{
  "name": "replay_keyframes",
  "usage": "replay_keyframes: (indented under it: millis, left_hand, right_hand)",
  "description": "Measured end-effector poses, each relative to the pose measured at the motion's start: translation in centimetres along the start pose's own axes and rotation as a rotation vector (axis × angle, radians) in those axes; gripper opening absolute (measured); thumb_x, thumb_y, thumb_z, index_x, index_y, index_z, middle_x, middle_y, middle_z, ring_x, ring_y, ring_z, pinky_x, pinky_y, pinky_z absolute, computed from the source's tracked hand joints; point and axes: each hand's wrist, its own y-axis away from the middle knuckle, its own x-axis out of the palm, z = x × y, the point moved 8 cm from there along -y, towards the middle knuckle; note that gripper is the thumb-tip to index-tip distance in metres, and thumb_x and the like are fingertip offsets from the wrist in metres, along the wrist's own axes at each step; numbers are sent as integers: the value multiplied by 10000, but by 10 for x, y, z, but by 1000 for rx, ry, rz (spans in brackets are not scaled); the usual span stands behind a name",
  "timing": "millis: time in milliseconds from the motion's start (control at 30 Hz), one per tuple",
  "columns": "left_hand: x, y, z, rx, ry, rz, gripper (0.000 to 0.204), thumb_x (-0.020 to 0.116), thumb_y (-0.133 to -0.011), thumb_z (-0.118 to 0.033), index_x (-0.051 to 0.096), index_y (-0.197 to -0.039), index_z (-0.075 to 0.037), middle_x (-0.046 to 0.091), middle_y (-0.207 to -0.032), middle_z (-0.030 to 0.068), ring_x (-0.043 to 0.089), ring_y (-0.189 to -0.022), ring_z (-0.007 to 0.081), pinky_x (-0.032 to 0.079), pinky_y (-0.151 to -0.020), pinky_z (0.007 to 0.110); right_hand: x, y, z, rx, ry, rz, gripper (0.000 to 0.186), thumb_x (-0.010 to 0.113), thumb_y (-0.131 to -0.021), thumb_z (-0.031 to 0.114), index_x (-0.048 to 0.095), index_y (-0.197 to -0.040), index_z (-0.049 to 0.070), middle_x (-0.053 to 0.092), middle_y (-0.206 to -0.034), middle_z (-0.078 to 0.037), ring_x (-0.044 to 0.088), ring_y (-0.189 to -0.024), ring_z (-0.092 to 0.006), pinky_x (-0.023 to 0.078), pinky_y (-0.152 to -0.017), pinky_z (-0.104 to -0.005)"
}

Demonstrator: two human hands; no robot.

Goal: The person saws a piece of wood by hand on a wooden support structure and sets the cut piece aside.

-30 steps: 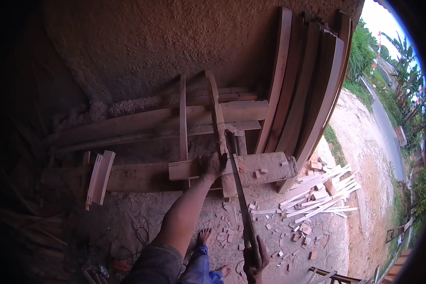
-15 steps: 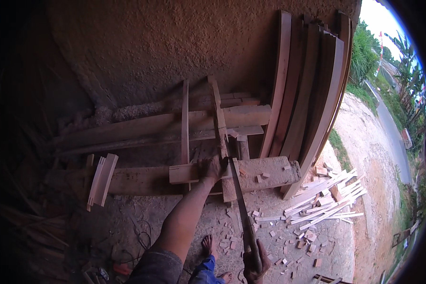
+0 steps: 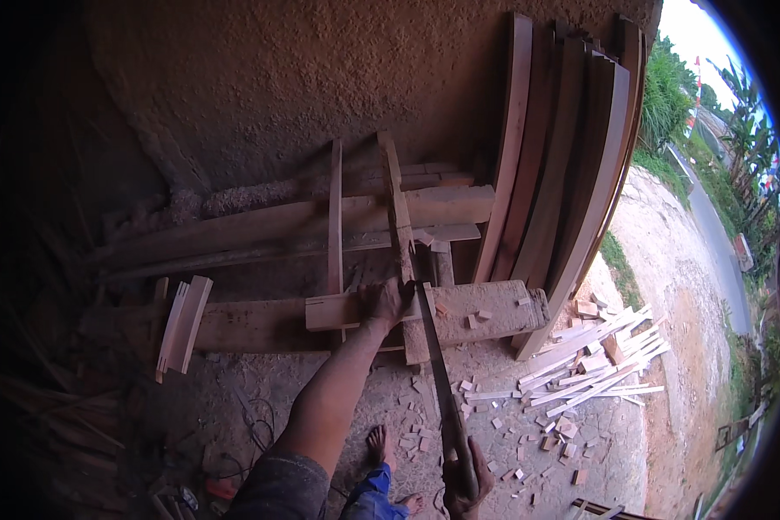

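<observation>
My left hand (image 3: 390, 302) is closed over a short squared timber (image 3: 334, 314), pressing it down on the thick beam (image 3: 251, 328). Beside those fingers runs the long, dark blade of a handsaw (image 3: 439, 371), lying across the timber near its right end. At the lower edge, my right hand (image 3: 468, 481) is wrapped round the saw's handle. Under the blade, a rough upright-looking batten (image 3: 399, 195) crosses the beams from the wall side. Where exactly the teeth meet the wood is too small to tell.
Several long boards (image 3: 563, 165) lean on the wall at the right. Thin offcut strips (image 3: 589, 364) lie heaped on the floor, with small wood blocks scattered around. Cut pieces (image 3: 185, 325) rest on the beam's left part. My bare foot (image 3: 379, 444) is below.
The view has tilted a little, so the scene sits slightly higher. Both hands keep their hold; the saw blade appears to reach slightly farther forward past the left hand.
</observation>
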Motion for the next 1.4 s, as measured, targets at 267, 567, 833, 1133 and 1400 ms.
replay_keyframes:
  millis: [267, 567, 833, 1133, 1400]
  left_hand:
    - [-5, 2, -2, -10, -12, 3, 543, 447, -899, -613, 718, -840, -145, 702, -813, 176, 675, -825, 360, 375, -848, 511]
    - [-4, 1, -4, -5, 28, 17, 583, 423, -886, -643, 722, -830, -146, 695, -792, 179, 674, -791, 373, 385, -817, 496]
    - [-10, 2, -4, 4, 82, -18, 555, 426, -920, -597, 723, -849, -134, 692, -818, 195, 665, -833, 383, 384, -817, 485]
    - [0, 1, -11, 52, 39, -15, 452, 417, -967, -487, 722, -863, -170, 713, -837, 143, 669, -812, 348, 376, -820, 545]
    - [0, -1, 9, 15, 56, -25, 292, 513, -930, -352, 707, -855, -147, 703, -845, 157, 667, -829, 374, 400, -819, 527]
  right_hand:
    - [7, 3, -18, 295, -260, 77, 520, 724, -854, 178, 555, -1304, -19, 692, -1067, -177, 683, -892, -235, 530, -726, -317]
    - [11, -20, -10, 248, -231, 35, 566, 767, -800, 158, 555, -1287, -41, 687, -1075, -216, 711, -959, -283, 545, -785, -335]
    - [-17, 46, -19, 268, -78, 181, 471, 672, -916, 216, 552, -1335, 35, 661, -1170, -170, 667, -875, -242, 539, -693, -343]
    - [24, -36, -14, 202, -210, 28, 550, 738, -821, 129, 545, -1320, -2, 672, -1046, -159, 673, -874, -228, 526, -731, -325]
    - [-3, 34, -30, 360, -153, 225, 530, 730, -844, 171, 548, -1313, 3, 667, -1149, -200, 696, -966, -291, 540, -799, -369]
